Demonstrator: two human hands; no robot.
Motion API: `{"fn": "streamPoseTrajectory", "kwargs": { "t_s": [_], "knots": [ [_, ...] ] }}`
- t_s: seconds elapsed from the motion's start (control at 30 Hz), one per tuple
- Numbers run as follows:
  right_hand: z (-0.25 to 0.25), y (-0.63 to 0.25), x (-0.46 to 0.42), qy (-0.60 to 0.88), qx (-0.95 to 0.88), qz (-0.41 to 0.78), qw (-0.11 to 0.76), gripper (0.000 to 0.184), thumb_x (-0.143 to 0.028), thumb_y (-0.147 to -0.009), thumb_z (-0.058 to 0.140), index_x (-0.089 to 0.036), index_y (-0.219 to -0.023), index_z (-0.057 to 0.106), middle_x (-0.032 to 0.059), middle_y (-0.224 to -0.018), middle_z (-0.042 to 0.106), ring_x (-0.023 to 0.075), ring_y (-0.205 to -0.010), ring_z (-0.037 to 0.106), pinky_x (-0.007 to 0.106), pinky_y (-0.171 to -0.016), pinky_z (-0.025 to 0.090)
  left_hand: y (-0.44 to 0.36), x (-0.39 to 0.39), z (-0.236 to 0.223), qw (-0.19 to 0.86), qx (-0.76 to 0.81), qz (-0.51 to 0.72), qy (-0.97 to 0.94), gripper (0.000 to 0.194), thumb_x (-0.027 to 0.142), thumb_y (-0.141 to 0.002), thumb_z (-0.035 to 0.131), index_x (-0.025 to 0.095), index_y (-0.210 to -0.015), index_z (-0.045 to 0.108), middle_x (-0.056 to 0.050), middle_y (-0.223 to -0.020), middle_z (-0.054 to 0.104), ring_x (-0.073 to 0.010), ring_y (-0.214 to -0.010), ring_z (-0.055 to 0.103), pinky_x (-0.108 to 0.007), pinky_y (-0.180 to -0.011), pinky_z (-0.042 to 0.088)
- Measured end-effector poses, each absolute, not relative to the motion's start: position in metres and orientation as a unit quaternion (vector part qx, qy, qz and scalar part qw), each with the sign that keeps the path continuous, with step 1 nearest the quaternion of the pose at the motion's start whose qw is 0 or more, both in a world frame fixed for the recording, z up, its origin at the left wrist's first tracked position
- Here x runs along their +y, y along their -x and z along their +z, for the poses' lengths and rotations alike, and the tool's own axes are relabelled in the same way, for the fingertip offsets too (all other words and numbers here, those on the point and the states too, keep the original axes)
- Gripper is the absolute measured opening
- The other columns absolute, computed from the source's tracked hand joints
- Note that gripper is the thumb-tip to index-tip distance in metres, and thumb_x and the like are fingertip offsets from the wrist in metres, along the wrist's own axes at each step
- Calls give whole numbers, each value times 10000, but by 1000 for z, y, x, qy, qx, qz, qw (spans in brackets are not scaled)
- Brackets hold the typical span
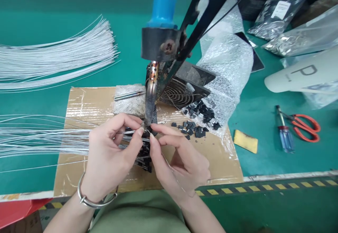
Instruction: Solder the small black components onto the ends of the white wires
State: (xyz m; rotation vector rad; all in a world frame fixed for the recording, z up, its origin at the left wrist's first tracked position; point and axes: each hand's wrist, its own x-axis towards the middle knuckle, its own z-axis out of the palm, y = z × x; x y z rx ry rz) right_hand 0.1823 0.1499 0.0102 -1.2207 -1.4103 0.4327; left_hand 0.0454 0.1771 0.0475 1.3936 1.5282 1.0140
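My left hand (112, 152) pinches a thin white wire between thumb and index finger, directly under the soldering iron tip (150, 102). My right hand (179, 155) is closed on a thin strand of solder wire (176, 177), which trails down across the palm to the wrist. Its fingertips meet the left ones at the iron's tip, and the joint between them is too small to make out. Beneath both hands lie more white wires (75, 142), with small black pieces (146, 155) at their right ends. The iron's blue handle (165, 2) hangs in a black stand.
Loose black parts (188, 128) lie on the cardboard (224, 162) beside bubble wrap (224, 60). A fan (182, 90) stands behind the iron. Rightward are a yellow sponge (245, 141), a screwdriver (285, 136) and red-handled cutters (314, 127). A white wire bundle (66, 57) lies back left.
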Motion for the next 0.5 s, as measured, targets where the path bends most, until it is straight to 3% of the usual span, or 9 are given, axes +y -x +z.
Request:
{"fn": "streamPoseTrajectory", "kwargs": {
  "t_s": [0.3,0.5],
  "knots": [
    [12,-182,151,513,-605,184,581,192,-33,-881,733,-209,-935,677,77,-1013,833,177,-903,818,260,-809,687,-44,176,48,411,600,407,-552,91,158,-855,730,219,-797,694,16,-894,744,-116,-790,688,-214,-635,508],
    [14,-181,151,520,-608,178,573,197,-32,-884,733,-215,-933,678,64,-987,831,174,-871,816,267,-791,690,-45,176,49,407,596,412,-556,100,158,-861,726,225,-792,698,14,-881,744,-125,-785,687,-232,-597,479]
  ]
}}
